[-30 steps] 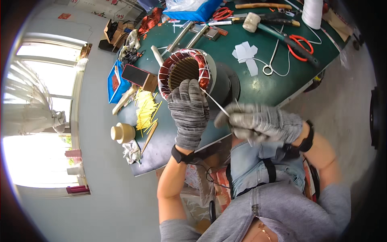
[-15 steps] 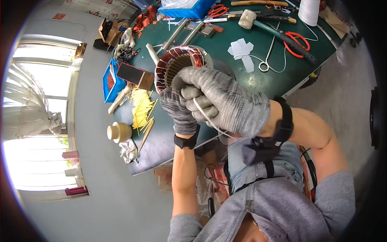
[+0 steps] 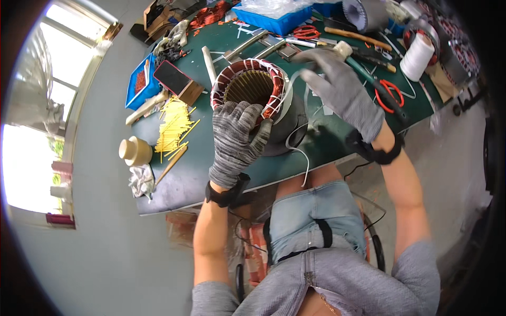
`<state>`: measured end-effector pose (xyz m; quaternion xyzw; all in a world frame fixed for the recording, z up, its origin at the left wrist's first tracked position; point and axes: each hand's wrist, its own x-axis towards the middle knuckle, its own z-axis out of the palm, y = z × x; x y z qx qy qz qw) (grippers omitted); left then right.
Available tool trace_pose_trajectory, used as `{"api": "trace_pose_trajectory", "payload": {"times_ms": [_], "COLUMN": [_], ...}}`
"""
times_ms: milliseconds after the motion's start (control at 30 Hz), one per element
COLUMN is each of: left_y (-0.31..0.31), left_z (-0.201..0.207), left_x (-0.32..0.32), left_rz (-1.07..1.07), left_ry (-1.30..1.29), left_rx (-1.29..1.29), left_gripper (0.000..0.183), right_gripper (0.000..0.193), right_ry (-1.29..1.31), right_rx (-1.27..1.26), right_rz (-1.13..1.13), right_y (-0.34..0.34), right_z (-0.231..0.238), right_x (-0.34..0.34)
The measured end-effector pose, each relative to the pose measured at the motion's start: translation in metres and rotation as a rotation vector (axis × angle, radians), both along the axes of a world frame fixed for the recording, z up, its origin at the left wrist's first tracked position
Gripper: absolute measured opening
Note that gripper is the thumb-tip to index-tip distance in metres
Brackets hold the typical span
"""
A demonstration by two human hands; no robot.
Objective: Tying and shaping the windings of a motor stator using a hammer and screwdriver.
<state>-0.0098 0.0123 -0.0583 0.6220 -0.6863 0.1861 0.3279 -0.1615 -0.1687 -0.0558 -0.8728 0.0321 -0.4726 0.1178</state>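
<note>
Left of the hands (image 3: 235, 138), bright daylight fills a window (image 3: 23, 168) with a pale curtain (image 3: 38, 89), beside a plain grey wall (image 3: 110, 221). Below them is a dark green tabletop (image 3: 200, 163); grey floor (image 3: 445, 158) lies to their right.

Work surface: green tabletop (image 3: 203, 142), flanked at left by pale grey wall (image 3: 105, 174) with bright window (image 3: 26, 168) and sheer curtain (image 3: 39, 95). Left zone: blue tray (image 3: 132, 102) with reddish contents; dark-faced phone (image 3: 171, 77) at a slant, against wooden block (image 3: 191, 93). Below phone: loose heap of thin yellow sticks (image 3: 173, 124), several splayed outward. Near-left corner: cream stepped cylinder (image 3: 138, 151), crumpled white cloth (image 3: 141, 180) just below, tapered wooden stick (image 3: 172, 164) near cloth. Far edge: blue bin (image 3: 269, 21) with clear plastic sheeting (image 3: 269, 6); red-looped tool (image 3: 307, 35) near bin; long wooden handle (image 3: 358, 38) farther right. Right zone: red-handled scissors (image 3: 401, 96).
</note>
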Motion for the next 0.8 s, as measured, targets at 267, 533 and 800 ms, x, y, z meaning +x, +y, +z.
{"api": "trace_pose_trajectory", "payload": {"times_ms": [267, 533, 800], "left_y": [0.011, 0.011, 0.01], "left_z": [0.017, 0.015, 0.008], "left_x": [0.019, 0.027, 0.024], "left_rz": [-0.015, -0.119, -0.079], "left_ry": [0.043, 0.12, 0.12], "left_rx": [0.098, 0.106, 0.088], "left_gripper": [0.023, 0.022, 0.022], "right_gripper": [0.029, 0.021, 0.015], "right_ry": [0.24, 0.655, 0.319], "right_rx": [0.115, 0.334, 0.218], "right_rz": [0.129, 0.077, 0.21], "right_y": [0.036, 0.047, 0.041], "right_z": [-0.009, 0.022, 0.021], "right_x": [-0.025, -0.033, 0.001]}}
